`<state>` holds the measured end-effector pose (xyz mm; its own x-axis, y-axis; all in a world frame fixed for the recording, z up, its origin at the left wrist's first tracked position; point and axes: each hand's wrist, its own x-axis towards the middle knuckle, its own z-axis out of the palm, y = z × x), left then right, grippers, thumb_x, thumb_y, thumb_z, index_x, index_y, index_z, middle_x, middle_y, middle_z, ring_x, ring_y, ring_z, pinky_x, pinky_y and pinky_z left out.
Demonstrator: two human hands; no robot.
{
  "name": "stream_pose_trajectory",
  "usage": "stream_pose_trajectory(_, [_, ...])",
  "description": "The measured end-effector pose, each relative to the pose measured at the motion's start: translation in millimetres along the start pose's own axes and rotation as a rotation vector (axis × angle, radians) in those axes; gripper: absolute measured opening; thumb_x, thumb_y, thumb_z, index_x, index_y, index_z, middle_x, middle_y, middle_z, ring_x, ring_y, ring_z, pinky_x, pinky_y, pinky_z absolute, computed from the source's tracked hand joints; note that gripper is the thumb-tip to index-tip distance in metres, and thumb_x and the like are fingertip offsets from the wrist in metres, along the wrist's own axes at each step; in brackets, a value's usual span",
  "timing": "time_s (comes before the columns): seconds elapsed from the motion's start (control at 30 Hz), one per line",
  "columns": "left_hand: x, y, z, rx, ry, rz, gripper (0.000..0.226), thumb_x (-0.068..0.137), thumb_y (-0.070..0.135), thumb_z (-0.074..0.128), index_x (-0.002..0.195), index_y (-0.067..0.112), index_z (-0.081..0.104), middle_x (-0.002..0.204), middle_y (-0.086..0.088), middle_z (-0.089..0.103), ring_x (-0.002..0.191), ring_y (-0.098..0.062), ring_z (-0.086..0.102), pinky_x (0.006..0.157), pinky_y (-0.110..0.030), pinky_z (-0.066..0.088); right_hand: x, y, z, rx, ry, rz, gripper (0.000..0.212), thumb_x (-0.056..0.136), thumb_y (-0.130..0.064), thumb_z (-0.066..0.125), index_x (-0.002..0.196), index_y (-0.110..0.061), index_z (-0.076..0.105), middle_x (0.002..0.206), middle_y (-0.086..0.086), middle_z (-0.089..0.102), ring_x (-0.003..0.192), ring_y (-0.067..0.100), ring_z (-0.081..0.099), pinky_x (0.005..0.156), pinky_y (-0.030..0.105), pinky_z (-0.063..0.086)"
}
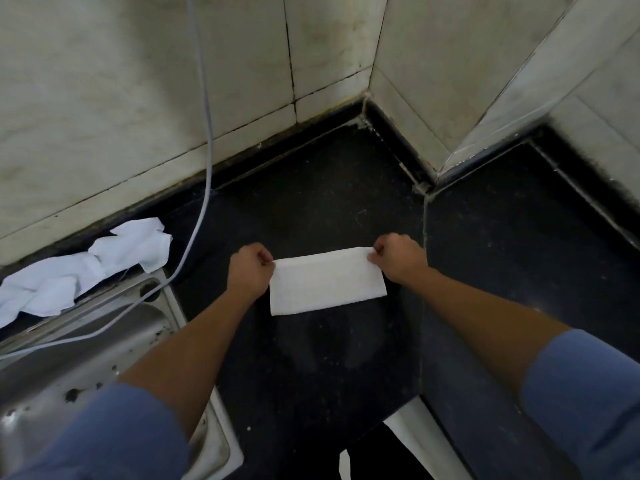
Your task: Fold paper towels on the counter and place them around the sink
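folded paper towel (327,280) lies flat on the dark counter (485,244), right of the sink (86,344). my left hand (250,271) pinches its far left corner, my right hand (398,258) its far right corner; fingers of both clamped on the sheet. crumpled paper towels (86,265) sit along the sink's back rim. grey cable (202,168) hangs down the tiled wall (138,98) and crosses the sink.

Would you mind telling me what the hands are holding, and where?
Both hands hold one folded paper towel: left hand pinches its far-left corner, right hand its far-right corner.
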<state>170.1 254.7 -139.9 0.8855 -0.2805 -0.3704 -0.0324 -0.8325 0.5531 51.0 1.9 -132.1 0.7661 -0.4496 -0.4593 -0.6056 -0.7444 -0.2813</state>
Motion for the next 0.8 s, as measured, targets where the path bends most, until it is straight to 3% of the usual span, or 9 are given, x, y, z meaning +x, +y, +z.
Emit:
stream_pose_trajectory(0.1, [9, -5, 12, 0.011, 0.015, -0.021, 0.011, 0.08, 0.008, 0.067, 0.075, 0.015, 0.06, 0.075, -0.008, 0.065, 0.074, -0.023, 0.062, 0.071, -0.031, 0.05, 7, -3, 1, -0.083, -0.038, 0.019, 0.026, 0.09, -0.039, 0.058, 0.106, -0.018, 0.064, 0.104, 0.007, 0.066, 0.095, 0.028, 0.062, 0.07, 0.031, 0.042])
stream_pose_trajectory(0.2, [10, -4, 14, 0.056, 0.039, -0.033, 0.009, 0.082, 0.015, 0.067, 0.086, 0.015, 0.059, 0.086, -0.009, 0.064, 0.08, -0.024, 0.061, 0.071, -0.035, 0.051, 4, -3, -4, -0.195, -0.016, -0.014, 0.031, 0.089, -0.038, 0.059, 0.111, -0.017, 0.057, 0.107, 0.009, 0.062, 0.096, 0.03, 0.061, 0.072, 0.035, 0.046])
stream_pose_trajectory(0.33, [-12, 8, 12, 0.177, 0.153, 0.246, 0.011, 0.084, 0.014, 0.064, 0.094, 0.011, 0.061, 0.098, -0.008, 0.056, 0.088, -0.023, 0.054, 0.069, -0.036, 0.048, -17, -13, 2, -0.171, 0.138, -0.254, 0.026, 0.09, -0.024, 0.055, 0.115, -0.017, 0.057, 0.112, 0.006, 0.056, 0.104, 0.026, 0.055, 0.077, 0.036, 0.047])
stream_pose_trajectory(0.43, [-44, 10, 26, 0.286, -0.01, 0.427, 0.003, 0.087, 0.012, 0.059, 0.087, 0.012, 0.062, 0.089, -0.007, 0.06, 0.08, -0.024, 0.058, 0.064, -0.038, 0.051, -37, -23, 26, -0.122, -0.063, -0.389, 0.022, 0.094, -0.023, 0.048, 0.112, -0.018, 0.059, 0.112, 0.004, 0.058, 0.098, 0.027, 0.059, 0.078, 0.037, 0.048])
stream_pose_trajectory(0.5, [-62, -6, 36, 0.385, -0.074, 0.493, 0.009, 0.082, 0.012, 0.065, 0.076, 0.012, 0.059, 0.078, -0.004, 0.058, 0.07, -0.024, 0.059, 0.053, -0.034, 0.049, -47, -9, 39, -0.111, -0.134, -0.364, 0.019, 0.095, -0.023, 0.047, 0.105, -0.015, 0.062, 0.107, 0.005, 0.06, 0.095, 0.028, 0.06, 0.078, 0.039, 0.05])
stream_pose_trajectory(0.57, [-70, -31, 39, 0.454, -0.071, 0.51, 0.017, 0.073, 0.01, 0.075, 0.07, 0.013, 0.058, 0.073, -0.003, 0.055, 0.064, -0.021, 0.056, 0.046, -0.031, 0.044, -55, 18, 44, -0.043, -0.048, -0.32, 0.014, 0.093, -0.02, 0.055, 0.095, -0.012, 0.065, 0.098, 0.006, 0.062, 0.089, 0.028, 0.062, 0.074, 0.038, 0.051])
stream_pose_trajectory(0.73, [-73, -58, 34, 0.497, 0.074, 0.566, 0.011, 0.081, 0.016, 0.054, 0.076, 0.011, 0.062, 0.084, -0.005, 0.053, 0.074, -0.025, 0.052, 0.058, -0.036, 0.046, -65, 46, 33, -0.127, 0.023, -0.255, 0.018, 0.095, -0.024, 0.053, 0.096, -0.014, 0.068, 0.095, 0.004, 0.062, 0.086, 0.023, 0.062, 0.068, 0.033, 0.047])
stream_pose_trajectory(0.8, [-68, -51, 27, 0.522, 0.072, 0.607, 0.01, 0.081, 0.018, 0.06, 0.085, 0.013, 0.067, 0.097, -0.006, 0.059, 0.086, -0.026, 0.055, 0.067, -0.037, 0.049, -57, 32, 24, -0.074, 0.064, -0.201, 0.022, 0.095, -0.03, 0.052, 0.099, -0.014, 0.066, 0.098, 0.003, 0.061, 0.087, 0.023, 0.061, 0.069, 0.032, 0.046])
